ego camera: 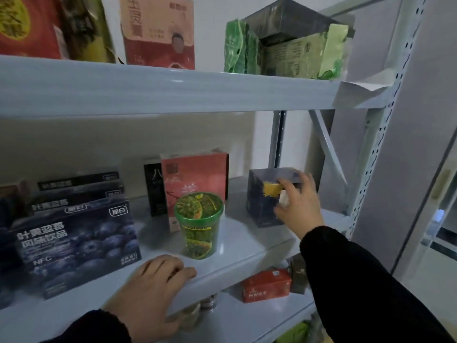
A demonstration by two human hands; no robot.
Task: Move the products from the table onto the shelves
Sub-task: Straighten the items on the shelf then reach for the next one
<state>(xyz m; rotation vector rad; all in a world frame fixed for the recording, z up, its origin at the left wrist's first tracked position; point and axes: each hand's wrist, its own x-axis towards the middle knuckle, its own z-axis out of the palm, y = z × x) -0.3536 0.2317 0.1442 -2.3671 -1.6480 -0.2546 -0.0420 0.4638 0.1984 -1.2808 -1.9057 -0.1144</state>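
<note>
A dark blue box with a yellow mark (263, 201) stands on the middle shelf (247, 246) at the right. My right hand (298, 204) is on its front right corner, fingers curled around the top edge and side. My left hand (150, 290) rests over the front lip of the same shelf, fingers bent on the edge and holding no product. A green-lidded tub (199, 225) stands upright between the two hands, touching neither.
Blueberry drink boxes (74, 241) fill the shelf's left. A red box (195, 179) and a black box (153, 186) stand behind the tub. Green packs (284, 50) and red cartons (158, 30) sit on the top shelf. An orange-red box (265, 284) lies on the lower shelf.
</note>
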